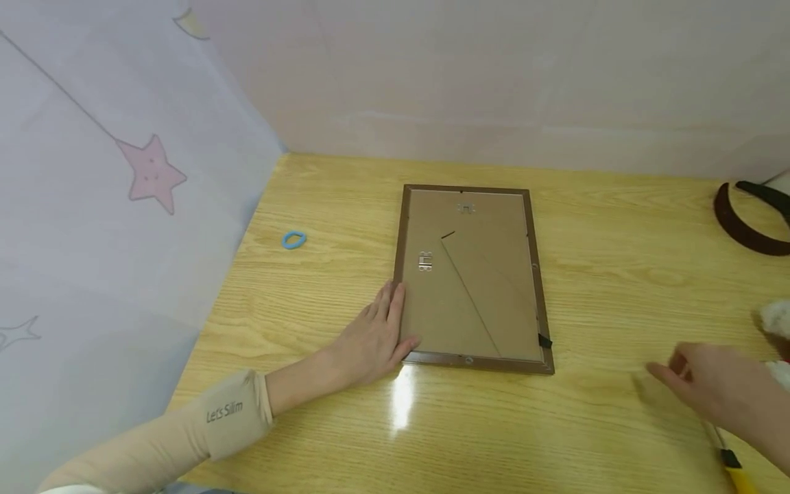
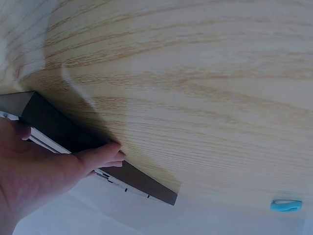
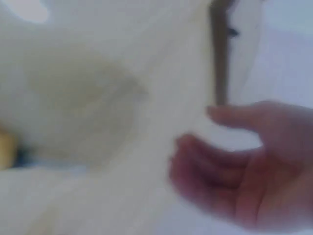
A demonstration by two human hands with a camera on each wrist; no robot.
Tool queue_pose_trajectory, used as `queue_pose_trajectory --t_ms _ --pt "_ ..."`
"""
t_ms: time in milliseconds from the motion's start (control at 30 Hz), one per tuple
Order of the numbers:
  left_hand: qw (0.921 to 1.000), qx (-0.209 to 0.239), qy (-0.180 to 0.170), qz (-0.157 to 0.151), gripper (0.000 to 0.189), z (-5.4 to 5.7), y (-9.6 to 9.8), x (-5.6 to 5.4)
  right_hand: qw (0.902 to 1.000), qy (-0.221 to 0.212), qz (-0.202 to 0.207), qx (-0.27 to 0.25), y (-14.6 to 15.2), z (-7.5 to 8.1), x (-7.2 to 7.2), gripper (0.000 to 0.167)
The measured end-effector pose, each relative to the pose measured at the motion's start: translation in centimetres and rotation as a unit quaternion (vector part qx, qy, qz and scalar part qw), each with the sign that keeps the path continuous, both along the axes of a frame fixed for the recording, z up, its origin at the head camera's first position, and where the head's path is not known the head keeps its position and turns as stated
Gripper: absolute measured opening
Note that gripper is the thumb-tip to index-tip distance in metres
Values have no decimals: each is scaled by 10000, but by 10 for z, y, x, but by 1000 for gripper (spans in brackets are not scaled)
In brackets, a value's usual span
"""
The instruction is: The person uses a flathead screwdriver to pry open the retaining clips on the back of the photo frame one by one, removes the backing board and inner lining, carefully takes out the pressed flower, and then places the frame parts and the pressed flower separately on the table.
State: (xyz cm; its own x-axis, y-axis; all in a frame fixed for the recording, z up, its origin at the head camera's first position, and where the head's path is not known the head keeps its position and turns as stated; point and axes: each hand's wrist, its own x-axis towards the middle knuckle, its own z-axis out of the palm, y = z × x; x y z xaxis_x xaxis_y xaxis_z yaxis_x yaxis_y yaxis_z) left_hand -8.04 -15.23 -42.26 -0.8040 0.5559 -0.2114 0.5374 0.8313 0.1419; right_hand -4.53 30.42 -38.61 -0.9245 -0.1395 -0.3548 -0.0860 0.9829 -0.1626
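A brown picture frame (image 1: 470,274) lies face down on the table, its tan backboard showing, with metal hangers and a slanting stand flap. My left hand (image 1: 376,336) rests at its near left corner. The fingers run nearly straight along the outer side, and the thumb lies over the near edge; the left wrist view shows this hand (image 2: 54,171) against the dark rim. Right of the frame, my right hand (image 1: 722,384) hovers over the table, loosely curled with nothing in it. Beneath it lies a yellow-handled screwdriver (image 1: 734,466), partly hidden. A black tab (image 1: 545,341) sticks out from the frame's right edge.
On the wooden table (image 1: 321,185), a blue ring-shaped band (image 1: 293,239) lies left of the frame. A dark curved band (image 1: 747,223) sits at the far right, with a white fluffy thing (image 1: 776,319) nearer. Walls (image 1: 494,82) border the table behind and left.
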Motion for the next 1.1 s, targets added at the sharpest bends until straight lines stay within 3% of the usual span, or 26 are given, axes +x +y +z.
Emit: queue_pose_trajectory --t_ms 33,100,233,367,433,567,633,733,900,1100 --pt "10000 8 -15 5 81 0 0 0 9996 -13 152 -232 -13 6 -11 44" --pt "10000 -3 -56 24 81 0 -1 0 9961 247 489 -689 -38 14 -33 32" --pt "10000 -29 -95 3 81 0 -2 0 9807 675 970 -1559 -88 22 -69 23" --pt "10000 -70 -59 -38 81 -1 -2 0 9711 770 1209 -1907 -140 14 -93 28" --pt "9999 -82 -31 -61 81 -1 -2 0 9716 767 1333 -1799 -161 8 -100 42" --pt "9999 -2 -15 -111 81 -3 -1 0 9823 525 1383 -1146 -189 -1 -110 78" --pt "9999 -1 19 -119 81 -3 -1 1 9866 346 1301 -925 -195 -4 -115 85" --pt "9999 -63 112 -94 81 -3 -2 1 9891 107 1115 -954 -198 -7 -125 84" --pt "9996 -189 190 -121 80 -2 -3 1 9875 -192 782 -1356 -201 -10 -137 67" --pt "9997 -94 208 -88 84 -4 -5 3 9782 -256 330 -2035 -201 -7 -141 64"
